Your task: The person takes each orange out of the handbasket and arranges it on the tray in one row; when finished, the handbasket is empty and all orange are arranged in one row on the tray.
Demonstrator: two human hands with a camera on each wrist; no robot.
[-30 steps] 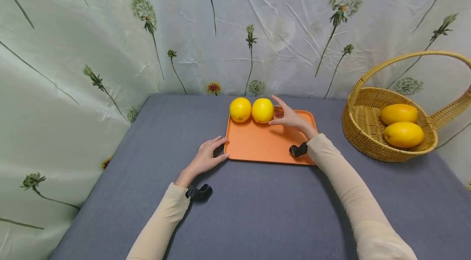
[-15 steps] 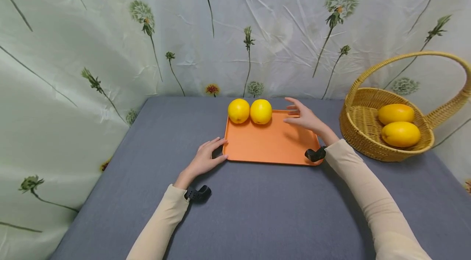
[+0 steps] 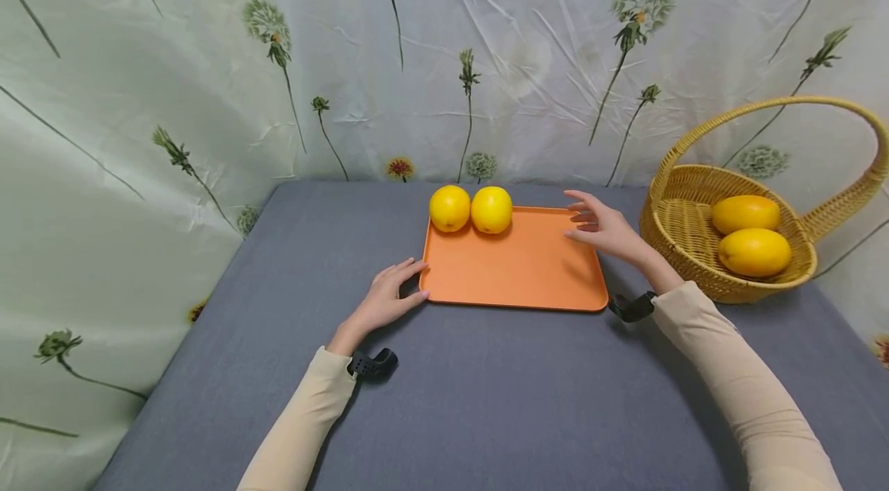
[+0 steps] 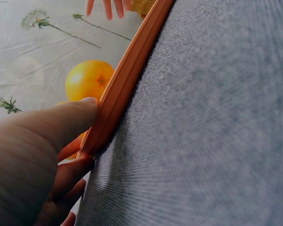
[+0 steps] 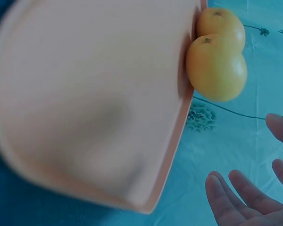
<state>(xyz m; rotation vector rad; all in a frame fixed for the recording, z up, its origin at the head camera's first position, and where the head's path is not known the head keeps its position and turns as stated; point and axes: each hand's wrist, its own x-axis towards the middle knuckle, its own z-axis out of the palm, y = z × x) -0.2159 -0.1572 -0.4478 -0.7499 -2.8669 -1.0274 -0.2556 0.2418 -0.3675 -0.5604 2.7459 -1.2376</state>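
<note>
Two oranges (image 3: 449,208) (image 3: 491,210) sit side by side at the back left of an orange tray (image 3: 514,267). My left hand (image 3: 385,298) rests against the tray's left edge near its front corner. The left wrist view shows the thumb (image 4: 80,115) and a fingertip touching the tray's rim (image 4: 125,84). Over the tray's right side hovers my right hand (image 3: 607,230), fingers spread loosely, holding nothing. In the right wrist view its fingers (image 5: 254,193) are apart from the oranges (image 5: 217,66).
To the right stands a wicker basket (image 3: 677,248) with a tall handle, holding two mangoes (image 3: 746,215) (image 3: 755,252). A grey cloth (image 3: 486,391) covers the table. Behind it hangs a curtain (image 3: 542,74) with dandelion prints.
My right hand has moved right, away from the right-hand orange, toward the basket side. The left hand stays at the tray's edge, and the oranges remain in place.
</note>
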